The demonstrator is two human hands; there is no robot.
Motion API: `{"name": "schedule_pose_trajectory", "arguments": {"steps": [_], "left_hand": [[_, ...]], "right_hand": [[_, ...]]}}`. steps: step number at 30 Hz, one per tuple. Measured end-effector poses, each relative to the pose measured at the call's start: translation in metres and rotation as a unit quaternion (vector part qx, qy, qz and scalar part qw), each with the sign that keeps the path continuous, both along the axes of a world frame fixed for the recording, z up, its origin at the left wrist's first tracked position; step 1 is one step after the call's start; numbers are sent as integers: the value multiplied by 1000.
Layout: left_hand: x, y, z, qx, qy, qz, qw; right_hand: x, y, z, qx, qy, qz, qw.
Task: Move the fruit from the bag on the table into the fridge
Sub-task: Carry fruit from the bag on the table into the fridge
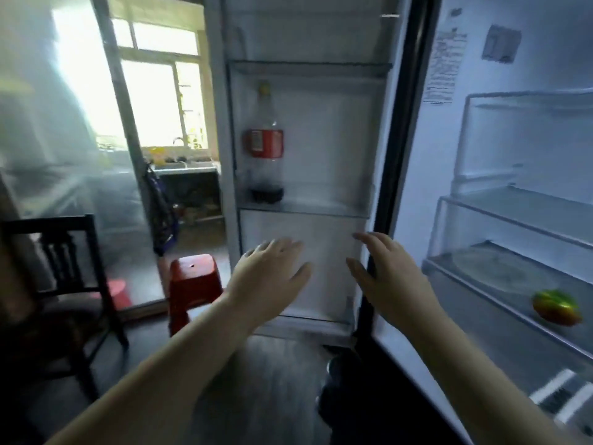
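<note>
The green-and-red fruit lies on a lower fridge shelf near the front edge, its long axis running along that edge, while the left grip and right grip hover released, fingers spread, before the open door, which carries a bottle.

place: home kitchen | evidence: open fridge, sink under window, wooden chair
</note>
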State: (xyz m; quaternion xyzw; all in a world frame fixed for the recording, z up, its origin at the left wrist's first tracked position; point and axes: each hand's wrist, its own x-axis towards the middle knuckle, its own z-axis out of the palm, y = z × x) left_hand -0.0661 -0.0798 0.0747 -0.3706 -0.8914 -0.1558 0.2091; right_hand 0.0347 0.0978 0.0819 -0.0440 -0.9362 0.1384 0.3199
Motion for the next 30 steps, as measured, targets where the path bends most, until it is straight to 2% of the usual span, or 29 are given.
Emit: {"name": "schedule_pose_trajectory", "arguments": {"steps": [9, 14, 18, 22, 30], "left_hand": [[-69, -276, -9, 18, -11, 204, 979], [-81, -433, -30, 8, -15, 327, 945], [-72, -537, -53, 10, -52, 408, 911], [-59, -619, -75, 27, -74, 484, 872], [-51, -703, -130, 40, -134, 567, 812]], "right_hand": [[-136, -240, -3, -4, -42, 194, 980], [-197, -390, -27, 8, -54, 300, 952], [-227, -494, -46, 7, -84, 375, 923], [-252, -589, -62, 11, -108, 445, 889], [-299, -707, -107, 72, -137, 531, 833]]}}
